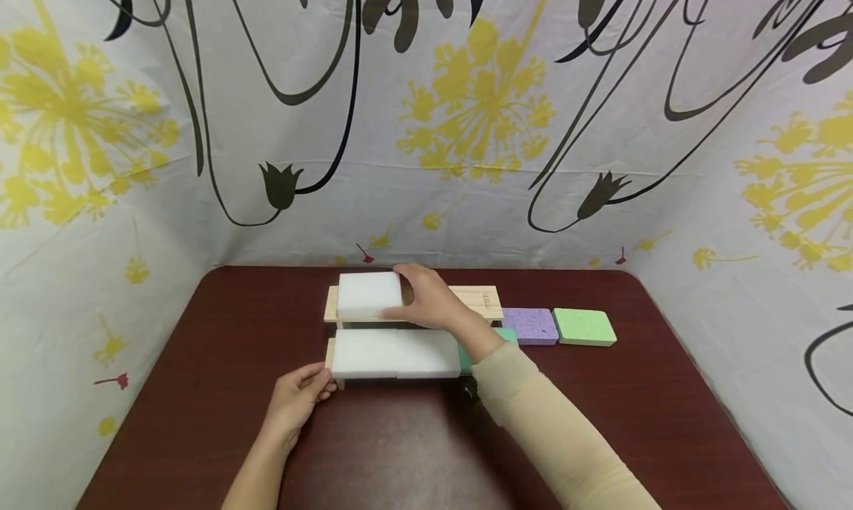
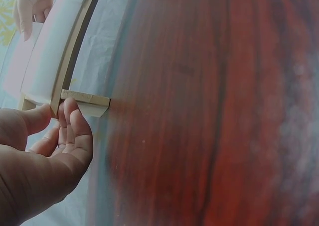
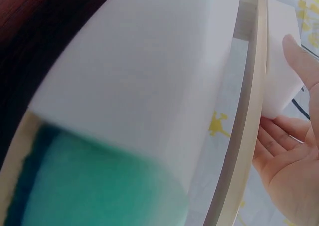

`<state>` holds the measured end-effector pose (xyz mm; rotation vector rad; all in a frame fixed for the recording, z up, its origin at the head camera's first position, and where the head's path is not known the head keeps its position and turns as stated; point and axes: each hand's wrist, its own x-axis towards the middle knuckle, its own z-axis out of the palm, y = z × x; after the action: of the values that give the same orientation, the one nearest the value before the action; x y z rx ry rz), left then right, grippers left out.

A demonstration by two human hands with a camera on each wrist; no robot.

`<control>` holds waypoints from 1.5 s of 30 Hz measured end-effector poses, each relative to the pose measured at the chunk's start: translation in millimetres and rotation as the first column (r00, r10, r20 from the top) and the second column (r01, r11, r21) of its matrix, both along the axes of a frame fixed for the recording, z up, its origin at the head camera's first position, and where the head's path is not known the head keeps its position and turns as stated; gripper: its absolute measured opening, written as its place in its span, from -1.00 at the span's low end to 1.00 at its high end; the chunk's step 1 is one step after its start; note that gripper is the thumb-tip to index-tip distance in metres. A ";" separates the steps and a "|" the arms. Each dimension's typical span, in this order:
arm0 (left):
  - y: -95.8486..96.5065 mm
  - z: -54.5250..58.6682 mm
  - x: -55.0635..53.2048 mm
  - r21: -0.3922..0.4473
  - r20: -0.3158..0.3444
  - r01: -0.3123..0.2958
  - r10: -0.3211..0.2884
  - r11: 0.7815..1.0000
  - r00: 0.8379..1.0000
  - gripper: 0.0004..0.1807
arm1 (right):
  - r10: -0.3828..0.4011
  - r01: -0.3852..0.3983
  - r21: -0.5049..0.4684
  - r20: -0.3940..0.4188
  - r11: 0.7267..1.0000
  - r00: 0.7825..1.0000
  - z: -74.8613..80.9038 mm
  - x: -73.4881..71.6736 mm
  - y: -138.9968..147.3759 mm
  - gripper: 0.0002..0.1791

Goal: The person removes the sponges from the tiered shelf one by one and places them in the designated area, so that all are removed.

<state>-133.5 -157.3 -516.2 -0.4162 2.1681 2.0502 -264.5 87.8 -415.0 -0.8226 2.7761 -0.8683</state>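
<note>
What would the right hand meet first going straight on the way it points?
Most likely the white block on the back wooden rack; the right hand's thumb and fingers flank its right end, though firmness is unclear.

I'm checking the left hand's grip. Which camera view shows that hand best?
The left wrist view: the left hand is up close, with thumb and fingers visible at the end of a wooden shelf. The head view shows it smaller, from above; the right wrist view does not show it.
</note>
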 end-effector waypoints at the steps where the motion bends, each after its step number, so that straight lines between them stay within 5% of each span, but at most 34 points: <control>1: 0.0 0.0 0.0 -0.001 -0.001 0.001 -0.001 1.000 1.000 -0.58 | -0.004 0.004 -0.005 0.000 1.000 1.000 0.3 0.4 1.2 0.01; 21: -0.3 -0.7 -0.1 -0.013 0.000 0.004 -0.004 1.000 1.000 -0.56 | -0.085 0.085 -0.018 -0.029 0.996 0.996 7.4 13.5 41.2 0.00; 45: 1.0 0.0 1.3 -0.038 -0.015 0.011 -0.012 0.999 1.000 -0.56 | -0.122 0.117 -0.058 -0.087 0.991 0.989 -1.6 29.3 85.6 -0.04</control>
<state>-132.2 -156.3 -516.2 -0.3922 2.2162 2.0155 -235.1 173.4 -416.6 -0.7268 2.9190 -0.9503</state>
